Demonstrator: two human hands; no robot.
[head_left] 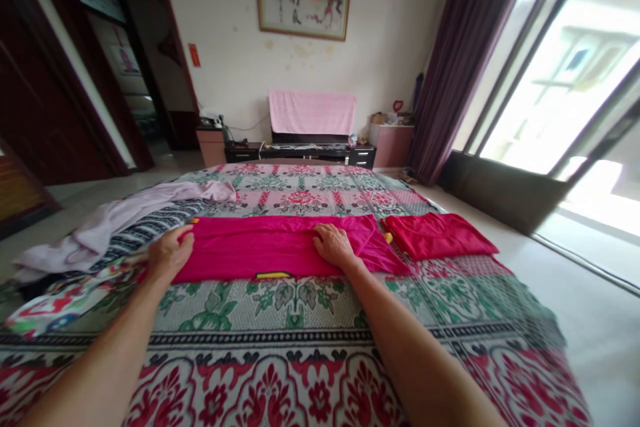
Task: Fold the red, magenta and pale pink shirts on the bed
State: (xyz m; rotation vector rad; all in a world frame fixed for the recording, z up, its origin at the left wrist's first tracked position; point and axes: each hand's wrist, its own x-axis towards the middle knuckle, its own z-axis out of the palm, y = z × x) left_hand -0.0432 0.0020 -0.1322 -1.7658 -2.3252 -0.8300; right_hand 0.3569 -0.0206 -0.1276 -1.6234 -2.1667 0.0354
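Observation:
A bright magenta garment [260, 247] lies in a long folded strip across the patterned bedspread [280, 320], with a yellow patch on its near edge. At the strip's left end, my left hand [170, 255] is closed on the cloth, though its fingertips are partly hidden. My right hand [334, 247] rests palm down on the strip, right of its middle, fingers a little bent and apart. Past the right hand, the garment's end is wrinkled and slants outward. Just right of that end lies a folded red garment [443, 235].
Loosely heaped on the left are a pale pink cloth [130, 210], a dark striped cloth [145, 227] and a multicoloured printed cloth [65, 300]. Beyond the bed stands a low black cabinet [365, 157] below a screen draped with a pink towel [313, 112]. A purple curtain [460, 60] hangs by the window.

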